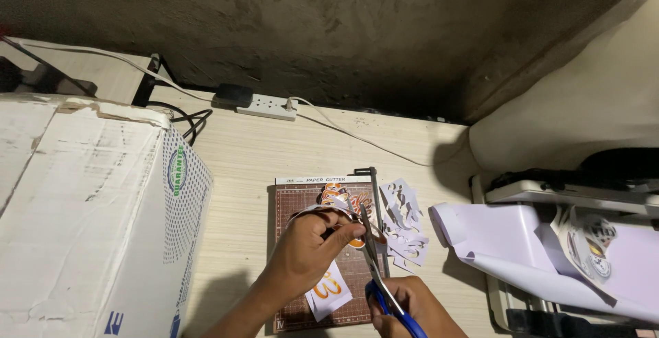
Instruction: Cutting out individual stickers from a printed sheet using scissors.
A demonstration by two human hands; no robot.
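Note:
My left hand pinches a printed paper cutout with orange and black artwork, held just above a brown paper cutter board. My right hand grips blue-handled scissors; their blades point up toward the cutout and meet its right edge. A smaller white piece with an orange figure lies on the board under my left wrist.
White paper offcuts lie right of the board. A large white cardboard box fills the left. A power strip with cables sits by the dark wall. A printer with curled white sheets stands at the right.

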